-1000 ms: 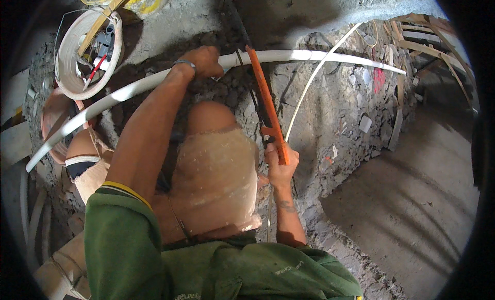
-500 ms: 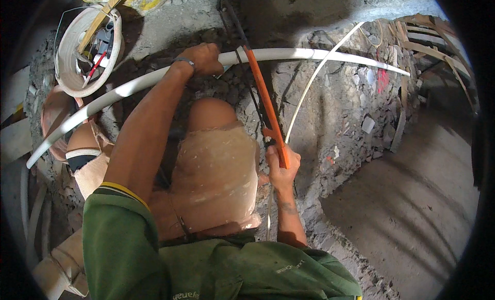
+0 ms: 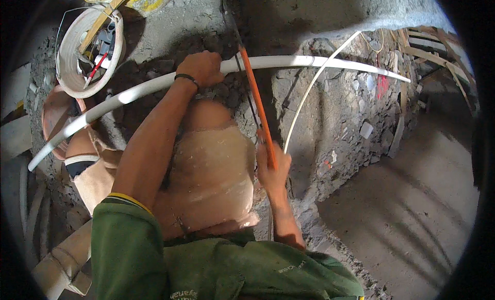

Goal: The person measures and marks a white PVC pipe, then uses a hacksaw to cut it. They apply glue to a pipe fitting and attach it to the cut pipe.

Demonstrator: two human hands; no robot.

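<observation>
A long white plastic pipe (image 3: 289,61) runs across in front of me, bowed by the lens. My left hand (image 3: 200,69) is closed round it, a little left of the middle. In my right hand (image 3: 274,168) is the handle end of an orange hacksaw (image 3: 256,91), its fingers wrapped round the grip. The saw points away from me and crosses the pipe just right of my left hand. Its thin dark blade lies against the pipe; how deep any cut is, I cannot tell. My bare knee (image 3: 206,116) is just below the pipe.
At the upper left stands a white bucket (image 3: 61,68) with tools and a wood strip inside. A thinner white tube (image 3: 309,96) crosses the pipe on the right. Rubble (image 3: 356,109) covers the ground, beside a lower concrete floor (image 3: 392,207). Wooden boards (image 3: 430,50) lie far right.
My right hand and the hacksaw have shifted slightly left, and the saw's frame has tilted. My left hand still grips the pipe; the pipe has dropped slightly in the picture.
</observation>
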